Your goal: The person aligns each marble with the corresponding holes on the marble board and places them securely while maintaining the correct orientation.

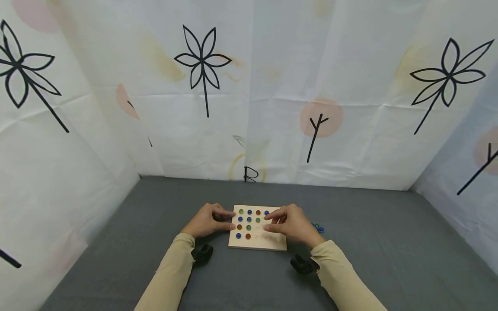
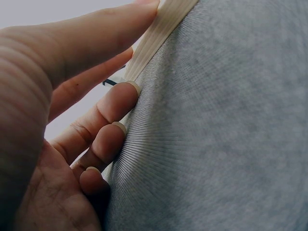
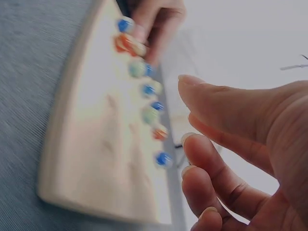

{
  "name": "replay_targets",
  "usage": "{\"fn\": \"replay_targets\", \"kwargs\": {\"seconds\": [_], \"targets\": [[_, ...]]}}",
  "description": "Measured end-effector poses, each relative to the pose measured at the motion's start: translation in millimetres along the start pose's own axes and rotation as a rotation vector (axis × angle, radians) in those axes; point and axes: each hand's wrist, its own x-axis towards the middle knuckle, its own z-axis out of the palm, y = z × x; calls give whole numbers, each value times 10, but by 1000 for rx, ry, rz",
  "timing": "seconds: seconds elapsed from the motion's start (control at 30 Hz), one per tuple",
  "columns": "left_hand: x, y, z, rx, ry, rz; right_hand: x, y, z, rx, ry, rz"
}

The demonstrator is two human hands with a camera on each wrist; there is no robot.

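Observation:
A pale wooden board (image 1: 249, 244) lies flat on the table with rows of shallow round hollows. Blue, green and red-brown glass marbles (image 1: 248, 219) fill hollows along its left and far sides; bare hollows show toward the near right. My left hand (image 1: 206, 220) touches the board's left edge with fingertip and thumb tip, both fairly straight. In the left wrist view the other fingers (image 2: 115, 102) bend loosely beside the board. My right hand (image 1: 289, 222) hovers over the board's right part, thumb and index finger apart. Nothing shows between these fingertips in the right wrist view, where marbles (image 3: 163, 159) are blurred.
Several loose blue and greenish marbles (image 1: 320, 229) lie on the grey table (image 1: 249, 285) just beyond my right wrist, partly hidden by it. Black devices (image 1: 304, 264) sit at both wrists. A white printed cloth (image 1: 272, 142) hangs behind the table and along both sides.

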Motion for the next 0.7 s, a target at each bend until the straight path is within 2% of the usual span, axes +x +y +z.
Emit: {"fn": "replay_targets", "kwargs": {"seconds": [0.33,0.7], "targets": [[-9,-11,-23,-12,2,-1,-59,23,-271,26,72,46],[3,18,-7,-12,1,-26,-316,223,-434,-71,116,95]]}}
